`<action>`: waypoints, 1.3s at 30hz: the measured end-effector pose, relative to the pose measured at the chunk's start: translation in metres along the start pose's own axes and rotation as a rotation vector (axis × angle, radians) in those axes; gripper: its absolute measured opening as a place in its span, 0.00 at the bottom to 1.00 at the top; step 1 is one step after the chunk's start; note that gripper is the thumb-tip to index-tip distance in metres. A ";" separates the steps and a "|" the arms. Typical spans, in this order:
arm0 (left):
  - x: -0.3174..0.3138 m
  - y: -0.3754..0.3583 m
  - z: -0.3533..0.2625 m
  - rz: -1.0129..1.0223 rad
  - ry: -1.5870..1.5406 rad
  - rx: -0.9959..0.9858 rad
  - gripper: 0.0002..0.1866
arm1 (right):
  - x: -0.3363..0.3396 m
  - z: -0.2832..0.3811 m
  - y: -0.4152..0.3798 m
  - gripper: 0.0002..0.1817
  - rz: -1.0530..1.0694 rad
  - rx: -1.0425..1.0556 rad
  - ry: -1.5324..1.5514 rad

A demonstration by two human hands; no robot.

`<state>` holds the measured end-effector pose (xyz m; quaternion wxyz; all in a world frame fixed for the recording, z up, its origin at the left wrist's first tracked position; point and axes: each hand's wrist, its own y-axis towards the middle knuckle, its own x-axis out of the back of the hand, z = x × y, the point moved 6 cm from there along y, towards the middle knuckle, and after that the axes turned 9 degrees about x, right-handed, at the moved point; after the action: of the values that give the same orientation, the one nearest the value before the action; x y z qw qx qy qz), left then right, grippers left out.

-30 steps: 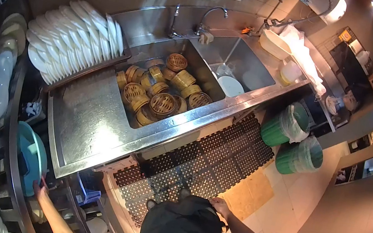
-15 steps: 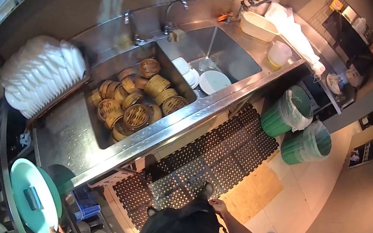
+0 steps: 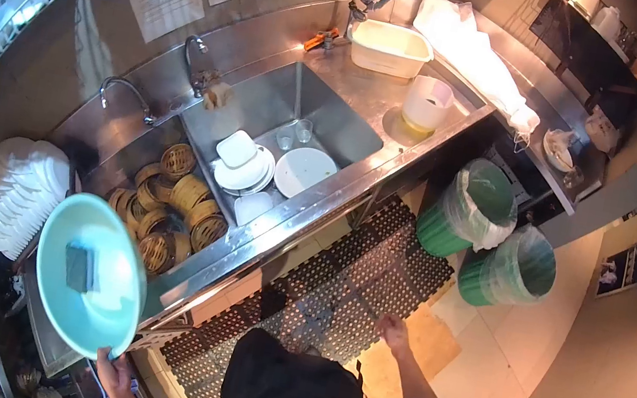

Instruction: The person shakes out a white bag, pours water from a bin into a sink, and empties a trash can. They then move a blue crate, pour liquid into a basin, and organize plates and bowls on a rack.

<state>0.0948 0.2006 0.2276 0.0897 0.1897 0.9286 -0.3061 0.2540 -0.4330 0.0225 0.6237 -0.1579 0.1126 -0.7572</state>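
Note:
My left hand grips the lower rim of a large teal plastic basin, which is tilted toward me. Inside the basin lies a dark rectangular block, perhaps a scouring pad. Behind the basin, round bamboo steamer baskets are piled in the left sink. My right hand hangs over the floor at my side, fingers loosely apart and holding nothing. In the right sink are stacked white dishes, a round white plate and clear glasses.
White plates stand in a rack on the left. A cream tub and a white bucket rest on the steel counter. Two lined green bins stand on the floor at right. A perforated black mat lies underfoot.
My left hand has lifted the basin up and to the right, in front of the left sink. My right hand has swung outward from my body. The view has turned and moved rightward.

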 end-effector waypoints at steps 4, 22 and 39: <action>-0.110 0.017 0.039 0.105 0.124 0.092 0.10 | 0.023 0.111 0.069 0.14 -0.019 0.095 -0.043; -0.587 0.054 0.234 0.496 0.373 0.289 0.13 | 0.043 0.438 0.360 0.34 -0.118 1.073 -1.081; -0.701 -0.010 0.316 0.248 0.525 0.196 0.13 | 0.056 0.546 0.478 0.08 1.115 1.386 -0.906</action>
<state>0.7455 -0.2059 0.1792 -0.1352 0.3821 0.8557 -0.3217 0.8858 -0.5676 0.3571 0.8284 0.0423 -0.5448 -0.1230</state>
